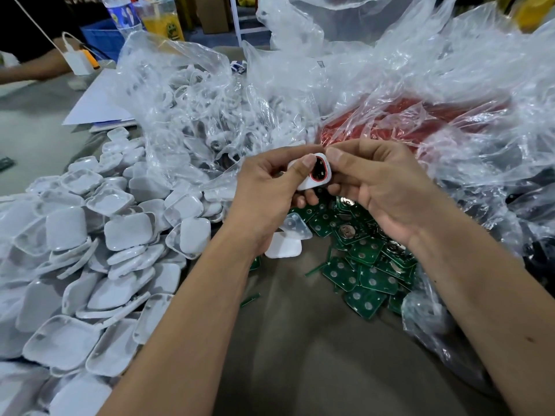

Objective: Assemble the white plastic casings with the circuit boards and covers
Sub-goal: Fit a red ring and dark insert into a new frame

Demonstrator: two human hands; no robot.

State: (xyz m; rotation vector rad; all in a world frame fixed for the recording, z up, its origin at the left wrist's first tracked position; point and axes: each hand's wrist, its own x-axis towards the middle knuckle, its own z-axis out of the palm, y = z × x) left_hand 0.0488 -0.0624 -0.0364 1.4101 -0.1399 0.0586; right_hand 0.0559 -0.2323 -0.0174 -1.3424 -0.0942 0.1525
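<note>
My left hand [264, 199] and my right hand [381, 181] both pinch one small white casing [326, 178] above the table's middle. Its open face shows a dark inside ringed by a red seal. My left thumb lies on the casing's left edge, my right thumb on its upper right corner. A heap of white plastic casings [90, 265] covers the table's left side. Green circuit boards [366, 265] lie in a pile under and in front of my right hand. Just below my left wrist lie a clear cover [295, 226] and a white cover [283, 246].
Crumpled clear plastic bags [240, 100] fill the back; one holds red parts [390, 121]. Another bag [429, 325] sits at the right. The brown table [315, 340] lies between my forearms. Far left are another person's arm [30, 70], a bottle [123, 13] and a white charger [79, 60].
</note>
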